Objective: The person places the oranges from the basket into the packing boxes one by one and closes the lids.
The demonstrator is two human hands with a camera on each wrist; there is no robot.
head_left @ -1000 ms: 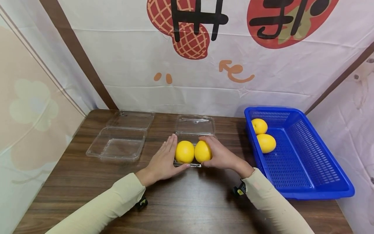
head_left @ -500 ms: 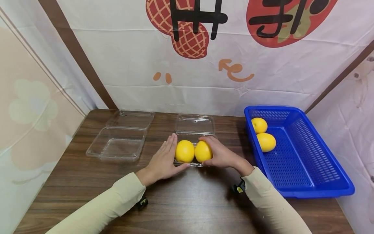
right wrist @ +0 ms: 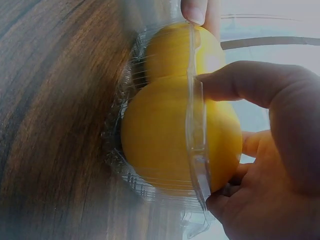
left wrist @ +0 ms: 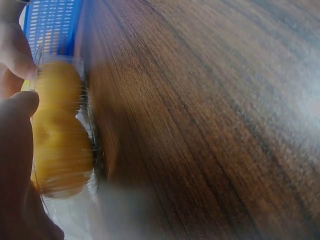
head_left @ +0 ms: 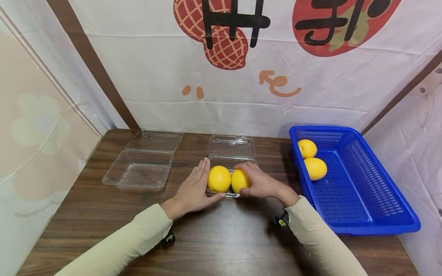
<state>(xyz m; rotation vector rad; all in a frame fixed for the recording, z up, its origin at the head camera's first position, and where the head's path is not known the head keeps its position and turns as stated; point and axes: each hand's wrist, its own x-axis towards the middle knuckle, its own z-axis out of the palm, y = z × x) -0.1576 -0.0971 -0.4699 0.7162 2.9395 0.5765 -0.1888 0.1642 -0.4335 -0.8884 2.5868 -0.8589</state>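
Note:
Two round yellow oranges sit side by side in the base of a clear plastic clamshell box, whose lid lies folded back behind it. My left hand lies along the box's left side with straight fingers, its thumb stretched along the front rim beside the left orange. My right hand grips the right orange, thumb at the front and fingers over its far side. In the right wrist view that orange sits below and above the rim, with the thumb tip right at the rim.
A second clear clamshell box stands open at the left of the wooden table. On the right is a blue perforated basket with two more oranges at its left side. A printed cloth hangs behind the table.
The right orange, with my right hand on it, has shifted very slightly to the right. My left hand stays in place at the box.

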